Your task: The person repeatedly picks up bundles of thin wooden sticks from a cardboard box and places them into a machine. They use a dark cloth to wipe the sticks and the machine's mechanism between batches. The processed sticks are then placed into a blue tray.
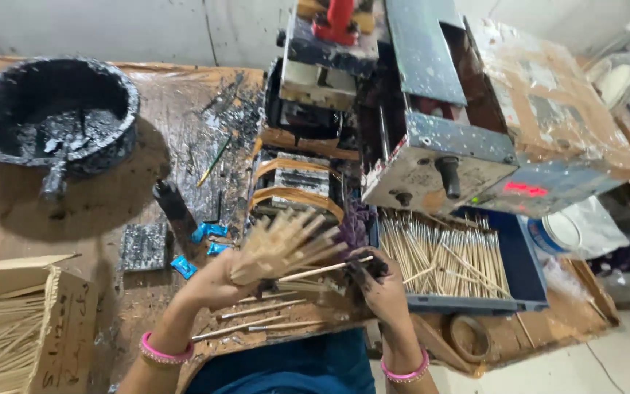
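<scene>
Nearest, left hand [216,281] clamped on a fanned bundle of thin bamboo sticks [286,244] above the worktop [184,160]. Right hand [380,281] pinching a single stick [326,270] drawn from the fan. Best kept loose-fanned, one stick per pull. Beyond, coated sticks in a blue tray [530,273], then the paste-spattered machine [432,146].

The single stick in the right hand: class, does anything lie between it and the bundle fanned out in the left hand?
Nothing visible does. The single stick runs from the right hand straight to the bundle gripped by the left hand.
</scene>
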